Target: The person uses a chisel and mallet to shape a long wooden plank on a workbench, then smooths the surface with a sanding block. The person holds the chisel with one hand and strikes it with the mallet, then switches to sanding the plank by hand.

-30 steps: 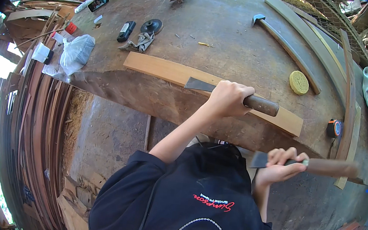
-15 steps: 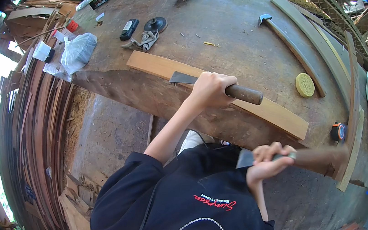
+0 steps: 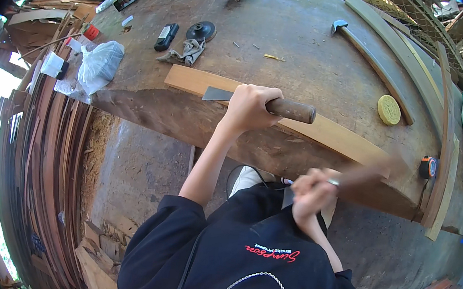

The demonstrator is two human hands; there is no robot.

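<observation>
My left hand (image 3: 251, 109) is closed around a chisel (image 3: 294, 110), its wide steel blade pointing left and its round wooden handle sticking out to the right. The chisel lies over a long light-brown board (image 3: 334, 135) near the bench's front edge; whether the blade touches the board I cannot tell. Smeared by motion, my right hand (image 3: 313, 196) grips a second wooden-handled chisel (image 3: 364, 173) in front of the bench. Its handle points up and right over the board's right end, and the grey blade shows faintly below the hand.
A hammer (image 3: 376, 70) and a round yellow block (image 3: 389, 110) lie at the right, with a tape measure (image 3: 427, 167) nearer. Wooden strips (image 3: 447, 130) line the right edge. A grey cloth (image 3: 188, 52), a black disc (image 3: 202, 30) and a plastic bag (image 3: 99, 65) sit left.
My right hand has swung left and slightly up with its chisel. The left hand and its chisel have shifted a little left along the board.
</observation>
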